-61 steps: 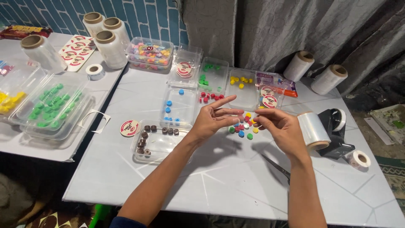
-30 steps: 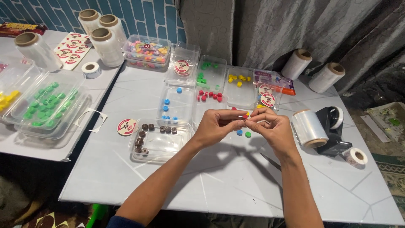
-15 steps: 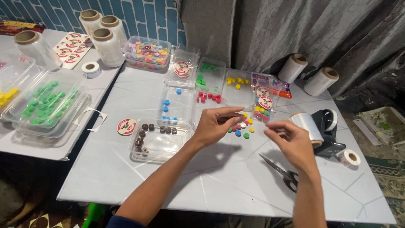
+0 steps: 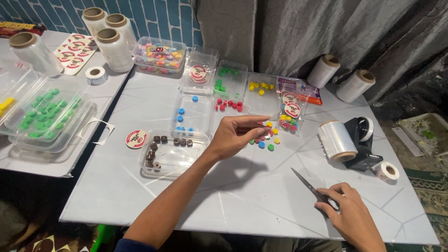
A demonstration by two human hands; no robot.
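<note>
since the earlier frame the right hand dropped away from the candy pile to the near right of the worktop, now closed around the handles of the scissors, blades lying flat and pointing far-left. left hand stayed over the middle, fingers pressed together pinching something small and dark red at the tips (too small to tell what). loose coloured candies sit on the worktop just right of those fingertips. clear tray of brown candies to the left of the wrist, tray with blue candies just beyond it. roll of clear film at right, touching the black tape dispenser, small tape roll near it.
</note>
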